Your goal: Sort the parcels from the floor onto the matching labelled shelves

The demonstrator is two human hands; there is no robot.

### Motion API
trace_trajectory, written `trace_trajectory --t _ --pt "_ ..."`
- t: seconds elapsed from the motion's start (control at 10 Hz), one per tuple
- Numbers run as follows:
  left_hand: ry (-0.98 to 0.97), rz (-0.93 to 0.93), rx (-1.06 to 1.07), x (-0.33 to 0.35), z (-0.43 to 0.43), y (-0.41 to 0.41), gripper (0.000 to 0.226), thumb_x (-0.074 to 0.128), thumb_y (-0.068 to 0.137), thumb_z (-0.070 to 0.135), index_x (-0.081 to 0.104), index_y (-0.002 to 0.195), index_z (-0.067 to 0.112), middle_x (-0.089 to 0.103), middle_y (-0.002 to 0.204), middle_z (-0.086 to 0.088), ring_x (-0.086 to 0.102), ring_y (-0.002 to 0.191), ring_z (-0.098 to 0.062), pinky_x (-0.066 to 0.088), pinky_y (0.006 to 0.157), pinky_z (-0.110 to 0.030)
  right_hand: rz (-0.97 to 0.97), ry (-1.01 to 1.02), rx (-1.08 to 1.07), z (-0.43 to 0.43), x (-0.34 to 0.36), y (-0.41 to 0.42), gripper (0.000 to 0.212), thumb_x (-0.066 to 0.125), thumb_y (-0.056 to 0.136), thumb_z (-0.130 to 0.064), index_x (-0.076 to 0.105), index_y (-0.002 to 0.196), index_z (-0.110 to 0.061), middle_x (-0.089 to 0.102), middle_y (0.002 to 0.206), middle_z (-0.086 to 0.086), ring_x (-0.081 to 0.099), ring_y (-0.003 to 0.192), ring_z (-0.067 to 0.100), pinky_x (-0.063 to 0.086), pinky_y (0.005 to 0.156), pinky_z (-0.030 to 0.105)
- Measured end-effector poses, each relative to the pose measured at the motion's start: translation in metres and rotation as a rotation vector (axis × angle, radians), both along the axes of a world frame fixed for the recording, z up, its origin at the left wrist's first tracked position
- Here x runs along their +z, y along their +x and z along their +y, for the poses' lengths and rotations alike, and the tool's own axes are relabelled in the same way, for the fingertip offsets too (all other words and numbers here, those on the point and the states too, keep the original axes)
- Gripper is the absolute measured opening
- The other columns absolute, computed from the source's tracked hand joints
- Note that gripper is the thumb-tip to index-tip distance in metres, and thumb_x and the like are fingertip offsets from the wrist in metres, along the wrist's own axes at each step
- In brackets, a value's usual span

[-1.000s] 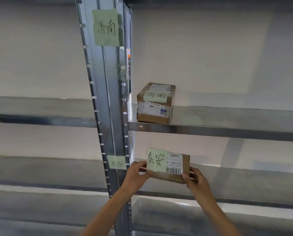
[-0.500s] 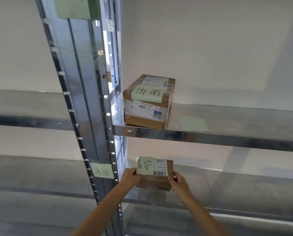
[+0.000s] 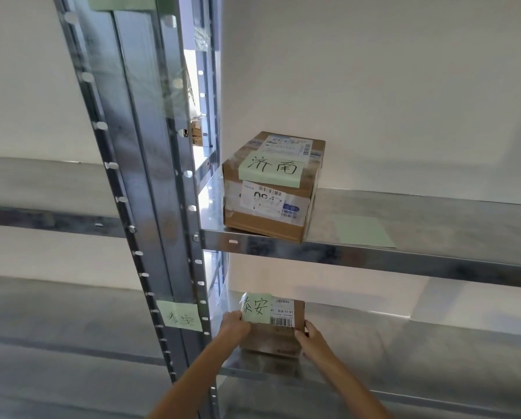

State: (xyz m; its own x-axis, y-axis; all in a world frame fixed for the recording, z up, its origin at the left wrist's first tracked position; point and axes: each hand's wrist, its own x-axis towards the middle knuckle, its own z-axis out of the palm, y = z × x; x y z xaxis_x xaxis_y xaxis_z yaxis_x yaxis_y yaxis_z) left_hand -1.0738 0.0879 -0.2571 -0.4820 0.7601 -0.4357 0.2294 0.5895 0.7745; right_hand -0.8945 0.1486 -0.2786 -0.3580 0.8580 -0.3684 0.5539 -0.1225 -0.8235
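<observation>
Both of my hands grip the small parcel (image 3: 274, 337) by its short ends, left hand (image 3: 233, 326) curled round the left end and right hand (image 3: 313, 337) round the right, so its long axis runs along the lower shelf's (image 3: 419, 349) front edge. It is at the shelf's front left corner, just beside the post label (image 3: 179, 319) that matches its green note (image 3: 256, 308). Bare shelf lies straight beyond my fingers. Whether the base is down yet, I cannot tell.

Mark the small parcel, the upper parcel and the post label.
small parcel (image 3: 275, 339), head view, brown front below the barcode
upper parcel (image 3: 262, 224), head view, brown front below the sticker
post label (image 3: 178, 316), head view, middle of the green note
</observation>
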Motion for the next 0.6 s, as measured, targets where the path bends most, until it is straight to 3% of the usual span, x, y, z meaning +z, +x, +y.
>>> trace_trajectory --t 0.2,0.3,0.4,0.5,0.6 --pt "0.007 0.024 -0.016 -0.004 -0.006 0.002 0.041 0.037 0.091 0.003 0.044 0.129 0.013 0.057 0.129 -0.009 0.052 0.099 -0.020 0.046 0.080 -0.024 0.000 0.002 0.007 -0.002 -0.012 0.001 0.035 0.040 0.097 -0.016 0.046 0.132 -0.013 0.059 0.125 0.012 0.055 0.084 0.014 0.040 0.067 0.022" --pt "-0.006 0.043 -0.035 -0.002 -0.009 0.004 0.045 0.037 0.090 0.002 0.042 0.132 0.015 0.056 0.130 -0.009 0.051 0.097 -0.021 0.046 0.081 -0.027 0.006 0.016 0.000 -0.002 -0.012 0.003 0.036 0.041 0.098 -0.017 0.045 0.134 -0.012 0.059 0.117 0.006 0.045 0.068 0.000 0.036 0.060 0.015" --pt "0.016 0.037 -0.046 0.000 -0.013 0.006 0.044 0.037 0.088 0.000 0.043 0.129 0.016 0.057 0.128 -0.008 0.052 0.093 -0.019 0.044 0.076 -0.025 -0.013 0.033 0.020 -0.003 -0.009 0.006 0.041 0.041 0.099 -0.020 0.040 0.138 -0.010 0.055 0.131 0.008 0.060 0.102 0.018 0.048 0.086 0.029" --pt "0.073 0.030 -0.052 0.002 -0.022 0.007 0.050 0.040 0.088 -0.003 0.042 0.133 0.018 0.056 0.132 -0.007 0.052 0.098 -0.019 0.047 0.077 -0.023 -0.072 0.051 -0.058 -0.010 0.002 0.011 0.050 0.042 0.098 -0.028 0.033 0.144 -0.009 0.043 0.145 0.014 0.045 0.131 0.028 0.035 0.105 0.033" --pt "0.174 0.023 -0.018 0.008 -0.030 0.009 0.058 0.044 0.089 -0.006 0.035 0.141 0.019 0.048 0.142 -0.007 0.050 0.111 -0.019 0.050 0.075 -0.015 -0.054 0.121 -0.148 -0.016 0.011 0.017 0.045 0.042 0.098 -0.025 0.037 0.141 -0.012 0.046 0.143 0.016 0.046 0.129 0.029 0.036 0.102 0.031"
